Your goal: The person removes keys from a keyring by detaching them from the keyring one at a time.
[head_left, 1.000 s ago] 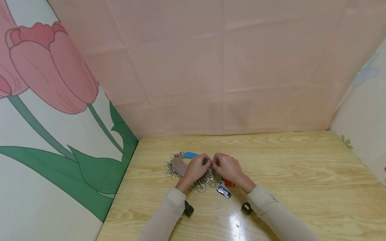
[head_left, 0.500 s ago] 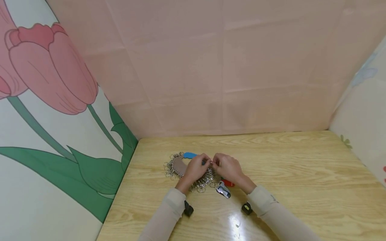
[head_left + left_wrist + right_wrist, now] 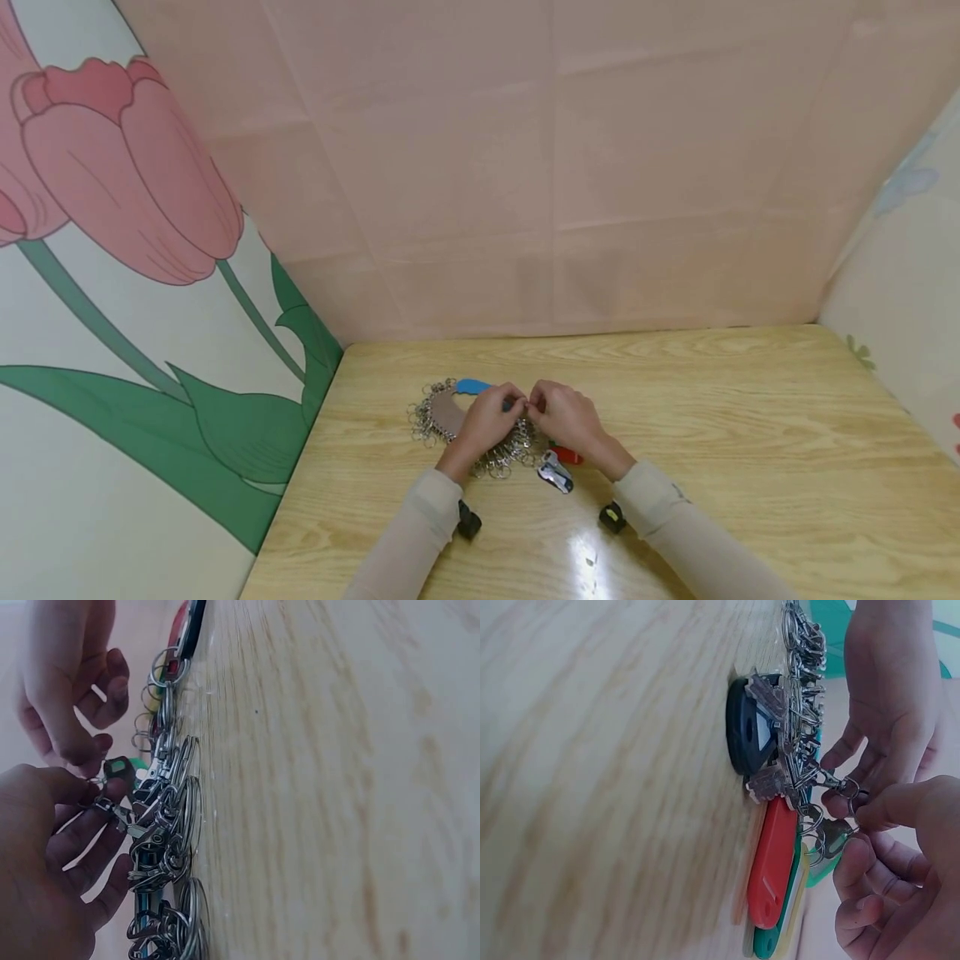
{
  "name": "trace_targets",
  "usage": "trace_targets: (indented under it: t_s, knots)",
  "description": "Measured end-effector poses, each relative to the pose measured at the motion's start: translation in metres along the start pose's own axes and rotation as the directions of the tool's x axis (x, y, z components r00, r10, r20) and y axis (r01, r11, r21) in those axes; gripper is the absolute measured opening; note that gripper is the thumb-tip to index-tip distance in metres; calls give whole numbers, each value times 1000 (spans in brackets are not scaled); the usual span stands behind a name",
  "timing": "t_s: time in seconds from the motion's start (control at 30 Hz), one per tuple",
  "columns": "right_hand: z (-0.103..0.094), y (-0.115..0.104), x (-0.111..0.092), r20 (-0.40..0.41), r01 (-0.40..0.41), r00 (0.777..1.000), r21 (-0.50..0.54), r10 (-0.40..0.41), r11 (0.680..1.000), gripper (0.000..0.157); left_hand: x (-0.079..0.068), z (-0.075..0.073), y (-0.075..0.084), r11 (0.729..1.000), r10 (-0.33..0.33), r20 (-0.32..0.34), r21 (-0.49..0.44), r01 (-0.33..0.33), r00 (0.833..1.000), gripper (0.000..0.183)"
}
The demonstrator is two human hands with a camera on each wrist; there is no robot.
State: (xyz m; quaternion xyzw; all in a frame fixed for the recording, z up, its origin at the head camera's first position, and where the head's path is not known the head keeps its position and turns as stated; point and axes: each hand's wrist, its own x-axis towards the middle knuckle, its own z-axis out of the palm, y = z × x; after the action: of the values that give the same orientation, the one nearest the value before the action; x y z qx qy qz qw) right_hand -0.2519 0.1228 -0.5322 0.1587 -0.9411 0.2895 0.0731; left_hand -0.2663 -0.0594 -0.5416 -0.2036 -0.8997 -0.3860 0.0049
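Fingertips of both hands meet in the head view, just above a curved brown strip (image 3: 447,412) fringed with metal clasps and rings. My left hand (image 3: 37,862) pinches a small split key ring (image 3: 849,791) joined to a swivel clasp. From the other side, thumb and forefinger of my right hand (image 3: 907,855) pinch that ring's edge. A grey metal key (image 3: 831,831) with a green tag (image 3: 825,866) hangs by these fingertips; how it joins the ring is cannot tell. Left palm and wrist cover part of the strip in the head view.
A blue tag (image 3: 472,386) lies at the strip's far end. Near the right wrist are a red key tag (image 3: 772,862), another green one (image 3: 766,941) and a black tag with a key (image 3: 744,731). The wooden table (image 3: 750,433) meets a pink-covered wall (image 3: 555,167).
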Motion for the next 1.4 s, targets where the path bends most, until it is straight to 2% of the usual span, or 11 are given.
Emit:
trace_targets:
  t_s: [0.17,0.37,0.77,1.07,1.4]
  knots:
    - [0,0,1,16,-18,1000,14,18,1000,9,-1,0,0,1000,-12,5,-7,12,1000,19]
    - [1,0,2,20,-36,999,31,35,999,8,1,3,-3,1000,6,-23,17,-5,1000,17]
    - [2,1,2,10,-1,1000,36,1,999,9,1,3,-3,1000,-5,-26,22,5,1000,17]
    - [3,3,1,11,5,1000,35,-6,999,11,0,1,-2,999,10,-29,37,-9,1000,15]
    - [1,2,-1,23,11,1000,49,-12,999,10,0,0,-1,999,-6,-16,33,6,1000,17]
